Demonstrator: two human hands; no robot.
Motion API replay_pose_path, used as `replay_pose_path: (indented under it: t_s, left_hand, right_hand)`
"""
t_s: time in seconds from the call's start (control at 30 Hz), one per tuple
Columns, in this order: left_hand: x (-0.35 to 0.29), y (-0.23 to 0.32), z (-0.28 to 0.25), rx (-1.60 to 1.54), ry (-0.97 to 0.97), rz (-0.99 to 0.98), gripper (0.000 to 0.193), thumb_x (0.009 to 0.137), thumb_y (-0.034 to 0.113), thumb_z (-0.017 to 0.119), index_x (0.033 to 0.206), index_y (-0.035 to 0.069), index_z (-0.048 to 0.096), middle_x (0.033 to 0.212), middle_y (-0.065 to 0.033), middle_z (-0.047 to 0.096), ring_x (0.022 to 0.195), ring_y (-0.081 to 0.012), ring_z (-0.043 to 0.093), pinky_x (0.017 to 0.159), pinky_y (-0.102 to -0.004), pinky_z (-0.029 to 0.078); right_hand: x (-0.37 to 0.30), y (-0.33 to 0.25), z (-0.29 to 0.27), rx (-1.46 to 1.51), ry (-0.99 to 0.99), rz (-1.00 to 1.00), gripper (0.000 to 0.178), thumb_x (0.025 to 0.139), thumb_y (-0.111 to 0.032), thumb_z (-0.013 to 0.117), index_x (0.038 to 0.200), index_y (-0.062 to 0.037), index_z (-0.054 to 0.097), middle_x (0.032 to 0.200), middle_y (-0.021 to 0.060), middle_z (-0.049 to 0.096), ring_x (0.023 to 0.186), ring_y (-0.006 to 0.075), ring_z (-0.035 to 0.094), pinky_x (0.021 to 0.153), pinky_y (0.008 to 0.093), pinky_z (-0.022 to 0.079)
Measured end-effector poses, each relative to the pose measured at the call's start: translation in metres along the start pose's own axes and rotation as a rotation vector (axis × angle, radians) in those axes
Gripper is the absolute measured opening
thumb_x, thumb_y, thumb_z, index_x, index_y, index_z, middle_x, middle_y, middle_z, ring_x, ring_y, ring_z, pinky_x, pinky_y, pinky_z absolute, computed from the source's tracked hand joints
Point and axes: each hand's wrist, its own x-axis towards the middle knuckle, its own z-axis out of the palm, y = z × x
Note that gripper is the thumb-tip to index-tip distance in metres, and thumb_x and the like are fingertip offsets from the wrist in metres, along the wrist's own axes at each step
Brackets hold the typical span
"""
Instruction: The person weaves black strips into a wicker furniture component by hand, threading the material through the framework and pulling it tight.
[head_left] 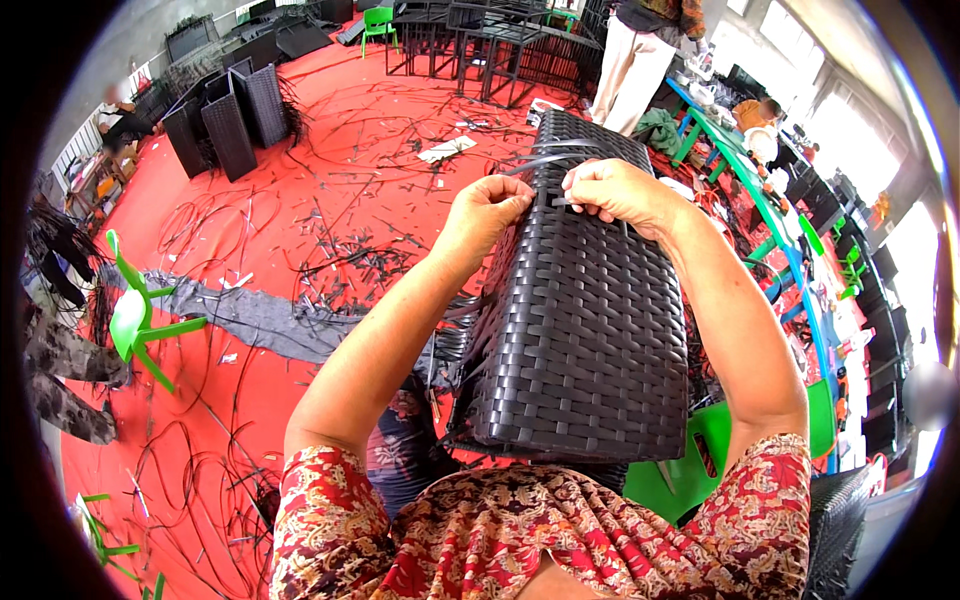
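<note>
Red floor [250, 400] surrounds the black woven piece [585, 330]; left hand [488, 207] presses fingertips together at its edge, right hand [625, 195] pinches a strip [560, 202].

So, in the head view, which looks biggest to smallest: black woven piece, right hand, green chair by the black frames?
1. Black woven piece
2. Right hand
3. Green chair, though its distance shrinks it.

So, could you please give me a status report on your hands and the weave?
Left hand pinched at left edge of weave. Right hand pinched at strip end. Loose strips just beyond hands.
</note>
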Motion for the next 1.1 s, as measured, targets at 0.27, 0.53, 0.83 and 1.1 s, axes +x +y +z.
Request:
replay_pose_path:
  t_s: [0.27, 0.53, 0.83, 1.1]
  left_hand:
    - [-0.012, -0.001, 0.006, -0.098, 0.072, 0.016, 0.010, 0.085, 0.006, 0.060, 0.091, -0.002, 0.062, 0.081, -0.0017, 0.060, 0.072, -0.0075, 0.053, 0.066, -0.0203, 0.042]
    - [-0.016, -0.009, 0.005, -0.302, 0.082, -0.052, 0.017, 0.086, 0.016, 0.061, 0.093, 0.001, 0.060, 0.079, -0.0013, 0.059, 0.069, -0.0096, 0.055, 0.069, -0.0243, 0.047]
    - [-0.003, 0.002, -0.014, -0.281, -0.147, -0.214, 0.016, 0.084, 0.018, 0.064, 0.085, 0.002, 0.060, 0.078, -0.0024, 0.060, 0.070, -0.0108, 0.056, 0.069, -0.0252, 0.047]
    - [-0.009, 0.004, -0.029, -0.232, -0.005, -0.059, 0.014, 0.083, 0.011, 0.062, 0.089, -0.002, 0.060, 0.081, -0.0066, 0.064, 0.076, -0.0115, 0.058, 0.075, -0.0240, 0.046]
  right_hand:
    - [0.001, -0.003, 0.002, -0.006, -0.075, 0.014, 0.017, 0.082, -0.024, 0.061, 0.089, -0.0083, 0.061, 0.081, -0.0046, 0.055, 0.065, 0.0039, 0.046, 0.055, 0.0185, 0.035]
    - [0.007, -0.014, 0.008, -0.196, -0.057, -0.003, 0.019, 0.084, -0.020, 0.062, 0.073, -0.0046, 0.058, 0.095, -0.0004, 0.051, 0.073, 0.0068, 0.048, 0.062, 0.0209, 0.039]
    - [0.012, -0.035, 0.025, -0.651, 0.007, -0.313, 0.016, 0.084, -0.014, 0.060, 0.074, -0.0003, 0.057, 0.089, 0.0032, 0.051, 0.074, 0.0102, 0.047, 0.069, 0.0261, 0.041]
    - [-0.003, -0.029, 0.054, -0.440, 0.316, -0.382, 0.015, 0.086, -0.014, 0.059, 0.089, -0.0006, 0.065, 0.076, 0.0011, 0.054, 0.078, 0.0086, 0.049, 0.071, 0.0252, 0.041]
